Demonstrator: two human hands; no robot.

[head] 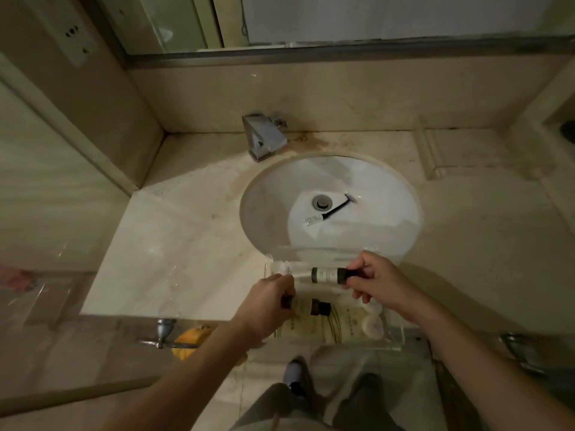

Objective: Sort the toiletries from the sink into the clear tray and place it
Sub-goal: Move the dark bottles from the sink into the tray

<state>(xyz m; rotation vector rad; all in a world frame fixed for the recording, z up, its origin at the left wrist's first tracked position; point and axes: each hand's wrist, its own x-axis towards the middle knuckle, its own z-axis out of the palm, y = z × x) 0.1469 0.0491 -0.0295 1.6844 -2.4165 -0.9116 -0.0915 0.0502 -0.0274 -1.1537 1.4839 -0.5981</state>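
Observation:
A clear tray sits on the counter's front edge, just below the white sink. My right hand grips the dark cap of a small pale bottle, lying sideways over the tray's far part. My left hand is closed on another dark-capped bottle at the tray's left side. Inside the tray lie a yellowish bottle with a brown cap and round white items. A black razor with a white label rests in the sink beside the drain.
A chrome faucet stands behind the sink on the beige marble counter. A mirror runs along the back wall. A chrome towel bar with an orange cloth hangs below the counter's front. My legs and shoe show underneath.

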